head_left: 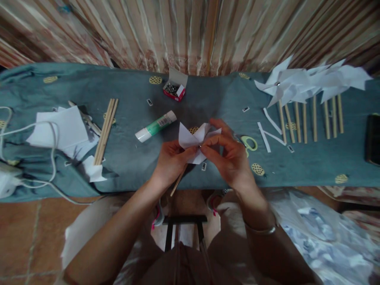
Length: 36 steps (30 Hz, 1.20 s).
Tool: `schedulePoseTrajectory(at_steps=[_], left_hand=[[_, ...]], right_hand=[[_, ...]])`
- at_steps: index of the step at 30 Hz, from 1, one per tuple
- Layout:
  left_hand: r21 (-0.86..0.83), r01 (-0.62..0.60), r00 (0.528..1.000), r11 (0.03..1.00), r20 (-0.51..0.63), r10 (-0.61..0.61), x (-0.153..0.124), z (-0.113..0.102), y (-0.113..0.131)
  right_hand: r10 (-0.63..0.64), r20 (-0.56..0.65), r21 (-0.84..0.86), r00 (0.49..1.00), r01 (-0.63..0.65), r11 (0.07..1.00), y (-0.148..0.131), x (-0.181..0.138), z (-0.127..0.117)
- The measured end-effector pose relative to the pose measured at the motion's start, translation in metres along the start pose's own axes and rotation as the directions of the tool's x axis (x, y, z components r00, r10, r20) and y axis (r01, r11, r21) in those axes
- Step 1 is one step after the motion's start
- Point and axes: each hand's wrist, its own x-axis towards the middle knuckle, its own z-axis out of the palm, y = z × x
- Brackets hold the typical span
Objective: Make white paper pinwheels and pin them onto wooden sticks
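- L hand [172, 160]: pinching the paper pinwheel [187, 137] by its near L side, thumb on top, close to the middle; the other fingers mostly hidden.
- R hand [233, 156]: thumb + index pinched tog. at the pin [200, 146] in the pinwheel's middle; bracelet [264, 230] on that wrist.
- Pinwheel: btwn both hands, over the near half of the cloth [133, 166], blades folded up; wooden stick [178, 181] slants down twd the person from under it, top end hidden.
- Glue stick [156, 126]: lying on its side, just L of the pinwheel, lid end nearer the person.
- Small red box [175, 89]: lid up, metal pins inside, twd the far edge beyond the glue.
- Scissors [249, 143]: green handle showing just R of the R hand, rest partly hidden.
- Paper strips [270, 130]: loose, R of the scissors.
- Made-up pinwheels [311, 81]: far R, overlapping in a row, abt 8 sticks pointing twd the person.
- Loose sticks [106, 132]: bunched side by side, L of the glue, near end on a paper scrap [94, 169].
- White sheets [59, 128]: stacked unevenly, L of those sticks; white cable [55, 158] runs across.
- Dark flat item [372, 138]: R edge, can't tell what.
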Motion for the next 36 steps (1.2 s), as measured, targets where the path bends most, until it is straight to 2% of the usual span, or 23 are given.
schedulePoseTrajectory(at_steps=[5,8,12,15,17,19,22,25,28,30,33,36], left_hand=[[-0.011,-0.012,0.998,1.0,0.06,0.012,0.0,0.0,0.0],[-0.018,-0.035,0.996,0.999,0.077,0.036,0.001,0.0,-0.001],[-0.021,-0.045,0.998,0.999,0.033,0.045,0.003,-0.001,-0.004],[-0.029,-0.03,1.0,0.999,-0.009,0.029,0.006,-0.003,-0.006],[-0.036,-0.015,0.999,0.999,-0.029,0.014,0.007,-0.004,-0.006],[-0.045,-0.003,0.999,0.999,-0.049,0.001,0.008,-0.005,-0.006],[-0.064,0.018,0.998,0.998,-0.059,-0.022,0.009,-0.005,-0.006],[-0.071,0.021,0.998,0.997,-0.049,-0.025,0.008,-0.004,-0.005],[-0.057,0.034,0.998,0.998,-0.049,-0.037,0.007,-0.003,-0.005],[-0.057,0.055,0.997,0.997,-0.052,-0.058,0.006,-0.002,-0.004],[-0.074,0.074,0.996,0.995,-0.041,-0.077,0.006,-0.002,-0.003],[-0.065,0.085,0.996,0.994,-0.026,-0.087,0.005,-0.001,-0.003]], right_hand=[[0.048,0.061,0.133,0.997,-0.055,0.99,0.003,0.003,-0.004],[0.053,0.073,0.15,0.996,-0.063,0.987,0.0,0.002,-0.005],[0.021,0.026,0.124,0.999,-0.024,0.992,-0.01,-0.002,-0.01],[-0.013,-0.065,0.123,0.998,0.021,0.992,-0.012,-0.002,-0.02],[-0.032,-0.168,0.029,0.985,0.038,0.999,-0.007,-0.001,-0.027],[-0.066,-0.226,-0.165,0.972,0.029,0.986,0.001,0.0,-0.031],[-0.13,-0.191,-0.416,0.973,0.04,0.908,0.014,0.0,-0.031],[-0.142,-0.141,-0.477,0.98,0.058,0.877,0.019,0.0,-0.027],[-0.06,-0.199,-0.282,0.978,0.002,0.959,0.016,0.001,-0.025],[0.089,-0.212,-0.044,0.973,-0.1,0.994,0.013,0.002,-0.024],[0.305,-0.088,0.259,0.948,-0.274,0.926,0.01,0.004,-0.021],[0.428,0.057,0.407,0.902,-0.412,0.815,0.01,0.004,-0.015]])
